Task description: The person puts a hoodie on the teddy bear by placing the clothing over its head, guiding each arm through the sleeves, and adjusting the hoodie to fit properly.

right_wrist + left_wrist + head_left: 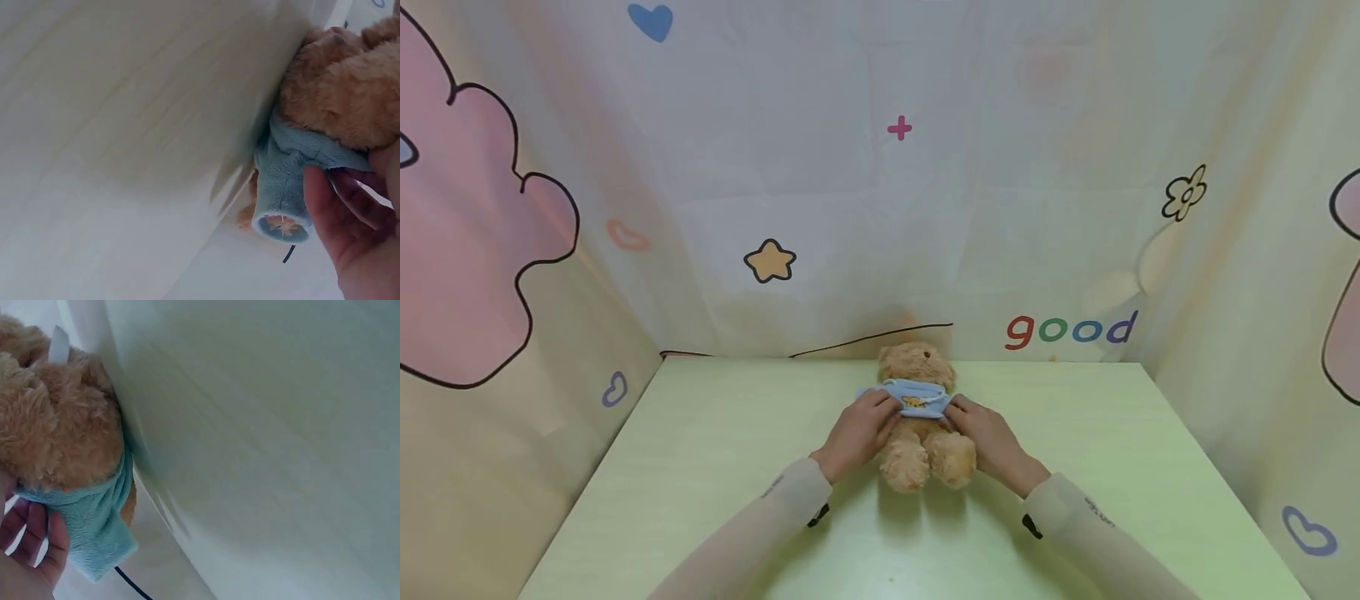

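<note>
A light brown teddy bear (904, 467) lies on its back, legs towards me, in a light blue top (934, 410) with white cords and a small yellow figure. My left hand (859, 429) pinches the hem on the bear's left-hand side in the head view. On the opposite side my right hand (996, 437) pinches the same hem. The left wrist view has the blue cloth (94, 531) beside the curled fingers and a white tag (59, 345) on the fur. Fur shows inside the sleeve opening (284, 229) in the right wrist view.
The pale green table (745, 417) runs back to a printed curtain (820, 167), close behind the bear's head. More curtain (1247, 292) hangs along the right side, and likewise on the left. Dark bands (1032, 526) peek out under both sleeves.
</note>
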Motion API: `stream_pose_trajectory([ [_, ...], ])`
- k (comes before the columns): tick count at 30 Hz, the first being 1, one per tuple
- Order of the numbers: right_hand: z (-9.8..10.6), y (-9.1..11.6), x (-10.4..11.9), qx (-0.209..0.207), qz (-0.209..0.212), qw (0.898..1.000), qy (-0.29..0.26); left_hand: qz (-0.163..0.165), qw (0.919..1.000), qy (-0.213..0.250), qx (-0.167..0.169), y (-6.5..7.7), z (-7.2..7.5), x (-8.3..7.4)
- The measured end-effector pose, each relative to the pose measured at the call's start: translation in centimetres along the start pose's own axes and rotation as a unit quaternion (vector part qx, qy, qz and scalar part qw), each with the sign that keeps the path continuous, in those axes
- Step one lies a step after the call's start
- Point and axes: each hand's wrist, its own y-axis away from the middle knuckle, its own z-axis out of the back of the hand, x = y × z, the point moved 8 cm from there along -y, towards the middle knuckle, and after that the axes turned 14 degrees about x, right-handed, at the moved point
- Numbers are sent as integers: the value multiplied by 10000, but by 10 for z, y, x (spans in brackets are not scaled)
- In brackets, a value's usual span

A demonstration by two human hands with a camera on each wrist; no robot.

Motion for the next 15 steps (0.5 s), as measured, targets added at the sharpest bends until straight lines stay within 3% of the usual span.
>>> stream_pose_trajectory([
  [3,-1,2,1,23,122,9996,-267,-288,9996,32,-15,0,2,-5],
  [5,-3,5,1,166,206,9987,-444,-344,9991,151,202,1,4,-7],
  [11,-5,12,-1,454,391,9941,-909,309,9920,524,1111,-5,13,-1],
  [13,-5,12,-2,444,337,9930,-1040,287,9909,360,1268,-10,16,-5],
  [15,-6,11,-3,454,261,9918,-1166,20,9880,145,1539,-12,13,-14],
])
